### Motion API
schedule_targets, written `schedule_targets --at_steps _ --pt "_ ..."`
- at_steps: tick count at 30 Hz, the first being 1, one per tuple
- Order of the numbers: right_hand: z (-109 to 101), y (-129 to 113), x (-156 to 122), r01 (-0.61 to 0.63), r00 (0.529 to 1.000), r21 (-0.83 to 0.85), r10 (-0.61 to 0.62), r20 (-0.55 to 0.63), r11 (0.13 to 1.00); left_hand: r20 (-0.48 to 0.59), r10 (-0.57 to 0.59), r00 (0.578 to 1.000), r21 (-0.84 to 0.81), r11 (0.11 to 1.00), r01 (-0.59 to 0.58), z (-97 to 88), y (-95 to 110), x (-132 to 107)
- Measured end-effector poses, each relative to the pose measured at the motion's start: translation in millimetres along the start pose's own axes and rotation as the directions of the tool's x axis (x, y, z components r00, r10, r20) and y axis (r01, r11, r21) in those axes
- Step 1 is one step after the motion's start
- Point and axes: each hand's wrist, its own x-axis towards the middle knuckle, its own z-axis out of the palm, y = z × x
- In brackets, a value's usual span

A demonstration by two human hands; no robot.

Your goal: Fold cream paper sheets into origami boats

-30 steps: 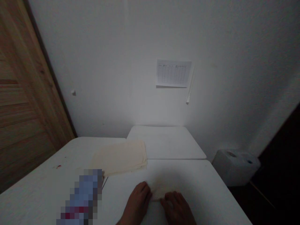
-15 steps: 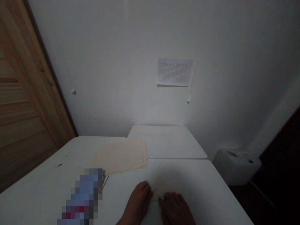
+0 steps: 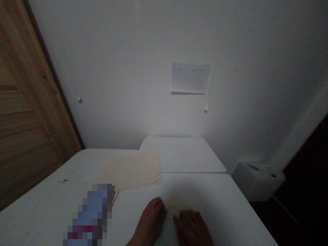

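A thin cream sheet (image 3: pixel 175 204), hard to make out in the dim light, lies flat on the white table in front of me. My left hand (image 3: pixel 153 217) is at its left edge, fingers curled down and closed on it. At the near edge, my right hand (image 3: pixel 193 225) has its fingers bent and pressed together on the sheet, thumb toward the left hand. The fingertips are partly hidden. Farther back on the left lies a stack of larger thin cream sheets (image 3: pixel 133 169); whether paper or cloth I cannot tell.
White tables (image 3: pixel 230 212) stand together against the wall. A blurred-out blue and red object (image 3: pixel 89 213) lies left of my left hand. On the wall hangs a printed chart (image 3: pixel 190 78). A white box-like bin (image 3: pixel 258 182) stands right of the table, a wooden door (image 3: pixel 28 102) at left.
Both hands stay nearly where they were at the cream sheet. The view has shifted very slightly.
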Motion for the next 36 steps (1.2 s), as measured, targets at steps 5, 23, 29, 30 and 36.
schedule_targets --at_steps 5,23,29,30,36 --pt "-1 -1 0 -0.008 1.0 0.029 0.008 -0.018 1.0 -0.083 0.063 0.995 0.114 0.992 -0.053 0.8 -3 -7" --pt "-1 -2 -2 -0.048 0.998 0.084 0.046 0.031 0.995 0.166 0.246 0.955 0.236 0.93 -0.281 0.7 10 -20" --pt "0 -2 -3 -0.05 0.999 0.094 0.051 0.0 0.994 0.124 0.276 0.953 0.246 0.922 -0.299 5.5 8 -25" --pt "0 -2 -3 -0.049 0.999 0.091 0.049 -0.006 0.995 0.108 0.276 0.955 0.244 0.924 -0.294 6.5 8 -26" --pt "-2 -2 -1 -0.071 0.997 0.09 0.073 -0.018 0.993 0.097 0.232 0.968 0.246 0.937 -0.249 12.1 8 -28"
